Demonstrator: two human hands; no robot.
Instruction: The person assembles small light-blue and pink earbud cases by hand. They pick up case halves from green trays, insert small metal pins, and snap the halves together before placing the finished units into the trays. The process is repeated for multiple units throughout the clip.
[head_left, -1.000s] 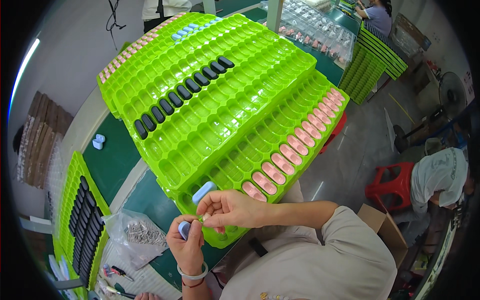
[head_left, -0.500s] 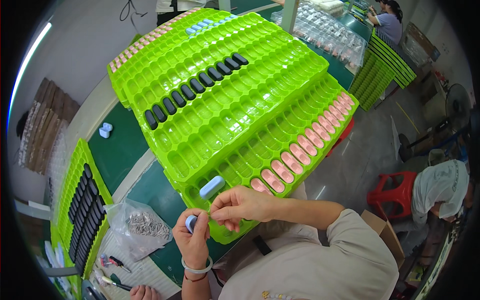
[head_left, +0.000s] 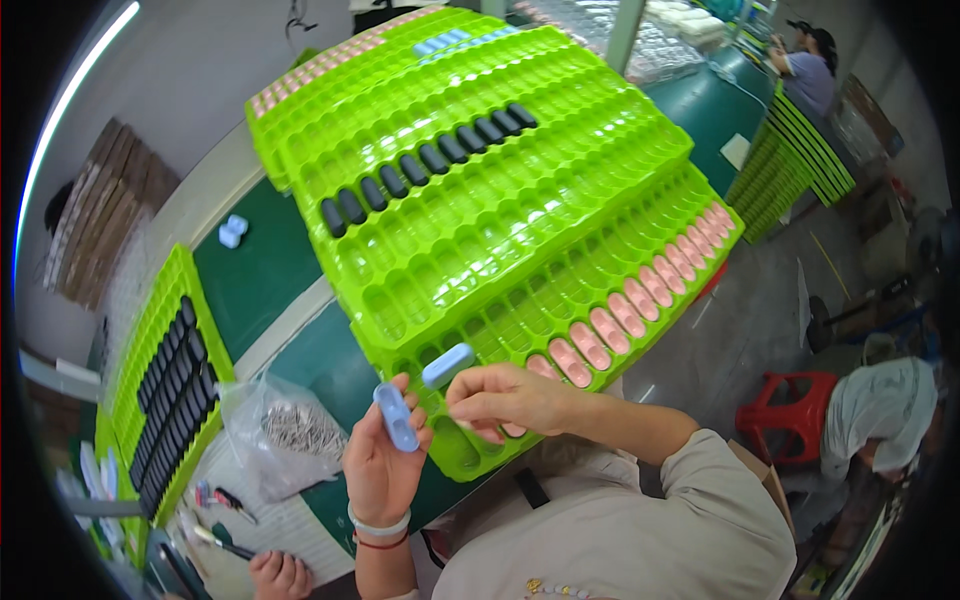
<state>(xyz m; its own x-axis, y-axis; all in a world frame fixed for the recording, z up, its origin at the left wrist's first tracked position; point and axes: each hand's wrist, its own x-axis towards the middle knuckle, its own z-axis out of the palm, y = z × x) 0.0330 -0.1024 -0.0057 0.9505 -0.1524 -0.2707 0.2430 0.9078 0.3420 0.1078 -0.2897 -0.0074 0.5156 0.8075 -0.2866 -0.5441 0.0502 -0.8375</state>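
Observation:
My left hand holds a light blue oblong plastic shell upright, its hollowed side with recesses facing me. Just to the right of it is my right hand, fingers curled and thumb pressed in; anything small between them is hidden. A second light blue oblong piece lies on the near corner of the lower green tray, right by my right fingertips. Along that tray's near right edge runs a row of pink shells, hollow side up. My right forearm passes over the row's near end.
An upper green tray holds a row of black pieces. At left stand a bag of small metal pins, another tray of black pieces and a small blue piece. Another person's hand rests lower left, by a pen-like tool.
My left hand has turned the blue shell so its hollow inside shows, and lifted it slightly. My right hand has moved a little to the right. The whole view has shifted.

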